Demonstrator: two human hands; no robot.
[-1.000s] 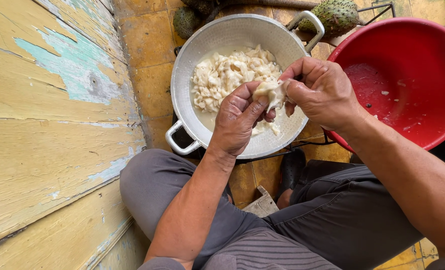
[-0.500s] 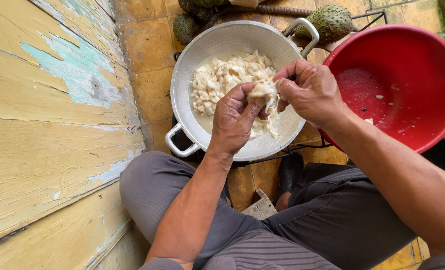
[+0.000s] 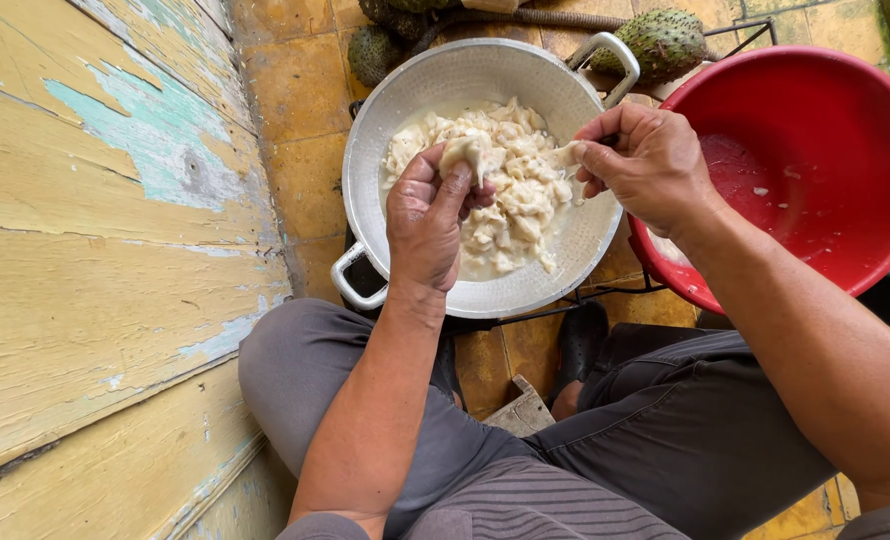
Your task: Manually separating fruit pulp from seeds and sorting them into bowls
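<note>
as both hands pinch pulp, left hand [image 3: 427, 225] grip closed on white pulp [image 3: 468, 155], right hand [image 3: 645, 165] perhaps too

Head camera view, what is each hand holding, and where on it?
The left hand pinches a lump of white fruit pulp at its lower edge with its fingertips. The right hand grips a smaller white pulp strip by its end.

home yard | peeling plank wall [image 3: 95, 260] | worn floor tiles [image 3: 295, 90]
</note>
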